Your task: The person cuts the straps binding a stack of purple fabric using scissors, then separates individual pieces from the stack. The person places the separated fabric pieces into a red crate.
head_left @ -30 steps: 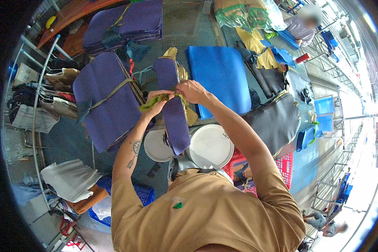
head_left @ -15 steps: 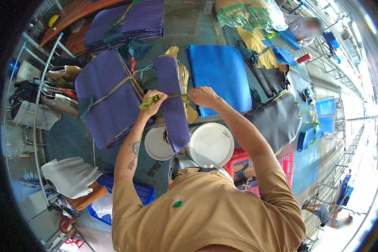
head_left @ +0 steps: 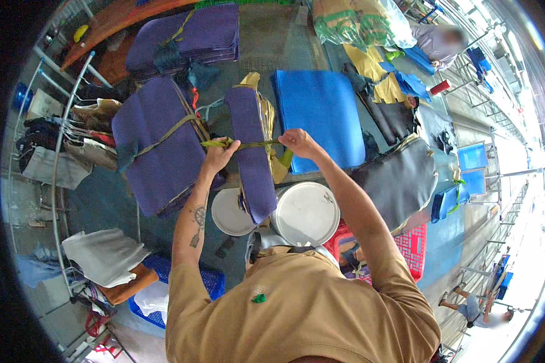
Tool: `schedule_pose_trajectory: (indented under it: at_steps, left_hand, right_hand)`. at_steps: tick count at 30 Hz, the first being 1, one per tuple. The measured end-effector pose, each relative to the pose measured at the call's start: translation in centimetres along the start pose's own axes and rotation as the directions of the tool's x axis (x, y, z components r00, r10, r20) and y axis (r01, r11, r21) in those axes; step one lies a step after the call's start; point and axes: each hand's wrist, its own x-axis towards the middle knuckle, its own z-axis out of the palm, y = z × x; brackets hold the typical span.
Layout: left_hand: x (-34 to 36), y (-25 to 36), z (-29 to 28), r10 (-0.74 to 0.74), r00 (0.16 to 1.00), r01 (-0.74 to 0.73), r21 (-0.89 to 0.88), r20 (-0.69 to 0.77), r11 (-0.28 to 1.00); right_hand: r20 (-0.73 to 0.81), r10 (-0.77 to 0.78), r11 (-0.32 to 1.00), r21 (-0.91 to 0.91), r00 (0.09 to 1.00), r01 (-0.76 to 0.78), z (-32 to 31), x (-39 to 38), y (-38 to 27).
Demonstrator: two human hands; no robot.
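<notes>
A narrow bundle of purple sheets [head_left: 252,181] with yellowish edges stands in front of me. An olive-green fabric strip [head_left: 257,144] runs across it at mid-length. At the bundle's left side my left hand [head_left: 219,157] is closed on one end of the strip. On the other side my right hand [head_left: 300,144] pinches the strip, and a loose green tail hangs below its fingers. The strip looks taut between my hands. A wider purple stack [head_left: 154,130], tied with a similar strip, lies left of the bundle. Right of it are blue sheets [head_left: 318,115].
Two white round lids [head_left: 307,212] are close to my body, beside a red plastic crate [head_left: 410,251]. Black sheets [head_left: 399,178] lie to the right, another tied purple stack [head_left: 191,39] at the back. A metal rack [head_left: 59,139] stands left. Other people [head_left: 442,45] are at far right.
My right hand has risen slightly and drawn the strip straight, with its green tail now showing below. My left hand has shifted slightly down, still gripping the strip.
</notes>
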Motion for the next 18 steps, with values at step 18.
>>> schedule_pose_trajectory:
  at_steps: [18]
  left_hand:
    - [-0.3, 1.4, 2.2, -0.149, 0.957, 0.045, -0.382, -0.248, 0.923]
  right_hand:
    - [-0.275, 0.075, 0.993, 0.107, 0.958, -0.047, 5.3, 2.2, -5.9]
